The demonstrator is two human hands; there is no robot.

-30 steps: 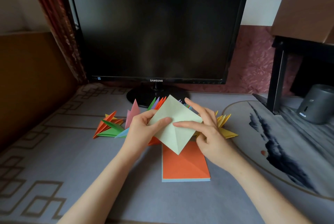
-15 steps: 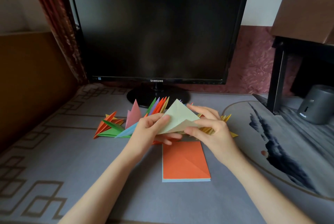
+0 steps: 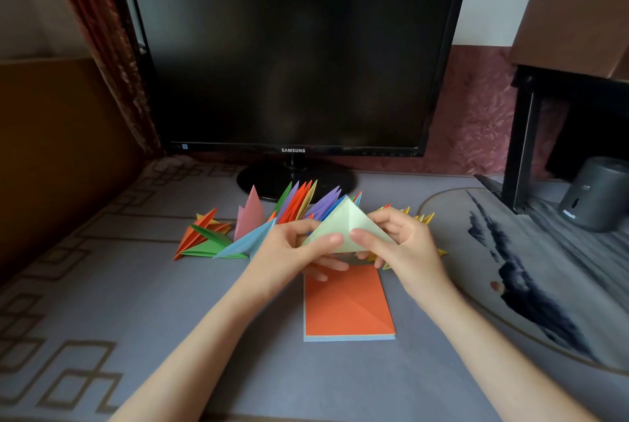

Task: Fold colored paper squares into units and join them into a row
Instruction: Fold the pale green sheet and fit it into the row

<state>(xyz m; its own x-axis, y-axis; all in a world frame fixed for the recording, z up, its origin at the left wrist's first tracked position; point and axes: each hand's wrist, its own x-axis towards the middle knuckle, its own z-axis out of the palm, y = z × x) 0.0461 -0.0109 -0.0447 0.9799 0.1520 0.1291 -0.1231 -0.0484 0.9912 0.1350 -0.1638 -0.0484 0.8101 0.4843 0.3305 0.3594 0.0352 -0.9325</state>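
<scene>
Head view, single frame.

Bench (image 3: 143,312): grey-lilac cover with a brown angular line pattern along its left side. On the right lies a pale mat (image 3: 544,326) with a curved edge and dark brush-like marks.

Pale green paper (image 3: 348,222): folded to a triangle, apex up, held off the bench above the far edge of the orange paper stack (image 3: 347,306). A light blue sheet shows at the bottom of that stack.

Left grip (image 3: 289,250): pinching the triangle's left part, thumb on the near face, fingers behind. Right grip (image 3: 406,244): pinching the right part the same way. I see the thumb tips close together near the lower middle.

Row of folded units (image 3: 299,200): many colours, points up, just behind the grips; more units lie flat at the left end, yellow ones at the right.

Room: dark monitor (image 3: 292,54) at the back, its round foot behind the row. Red-brown curtain (image 3: 98,30) at left, brown panel (image 3: 51,156) below it. Maroon wall band (image 3: 476,108) at right. A black frame (image 3: 519,139) carries a cardboard box (image 3: 578,20); a grey cylinder (image 3: 595,193) stands beneath.
</scene>
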